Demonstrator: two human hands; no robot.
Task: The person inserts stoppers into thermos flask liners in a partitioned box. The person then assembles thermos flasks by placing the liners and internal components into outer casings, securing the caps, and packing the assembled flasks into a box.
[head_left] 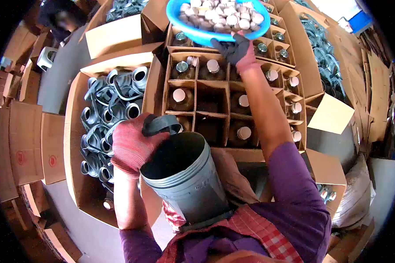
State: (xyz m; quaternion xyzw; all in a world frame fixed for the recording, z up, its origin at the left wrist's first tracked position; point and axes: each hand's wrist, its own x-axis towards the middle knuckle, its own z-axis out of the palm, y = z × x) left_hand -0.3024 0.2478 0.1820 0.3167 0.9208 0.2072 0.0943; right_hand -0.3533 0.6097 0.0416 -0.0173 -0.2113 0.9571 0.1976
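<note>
My left hand, in a red knit glove with a dark palm, is closed around a grey band-like loop. It is just above the rim of a grey bucket, which is tilted against my lap; its inside is dark. My right hand, in a similar glove, is at the near rim of a blue basin heaped with pale round caps. Its thumb and fingers are spread, and I cannot make out anything between them. Below my right forearm is a divided carton of bottles with pale caps.
A carton of grey necked pieces with straps stands at left. Another open carton of grey pieces is at upper right. Flattened cardboard leans on the right, and a sack sits below. Another person is at far upper left.
</note>
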